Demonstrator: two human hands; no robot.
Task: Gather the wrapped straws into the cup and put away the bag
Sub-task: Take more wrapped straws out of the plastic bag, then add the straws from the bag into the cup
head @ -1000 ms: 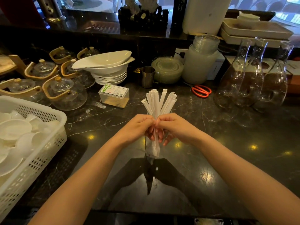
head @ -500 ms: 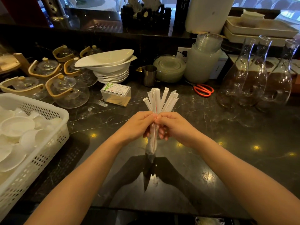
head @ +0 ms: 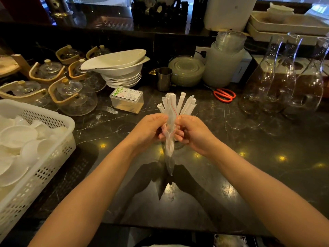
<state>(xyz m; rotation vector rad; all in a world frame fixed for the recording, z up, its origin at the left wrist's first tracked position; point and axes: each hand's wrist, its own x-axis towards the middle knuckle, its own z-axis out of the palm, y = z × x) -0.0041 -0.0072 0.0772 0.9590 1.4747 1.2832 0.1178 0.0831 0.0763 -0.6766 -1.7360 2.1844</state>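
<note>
Both hands pinch the clear zip bag (head: 169, 139) mid-counter: left hand (head: 149, 130) and right hand (head: 193, 133) closed on its sides, probably pressing it flat. Wrapped straws (head: 178, 104) fan up just behind; can't really see the cup.

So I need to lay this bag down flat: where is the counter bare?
Bare dark counter lies right of the right hand, before the glass carafes; more lies nearer you, under the plastic bag. Crowded: white basket on the left, teapots and bowls behind.
</note>
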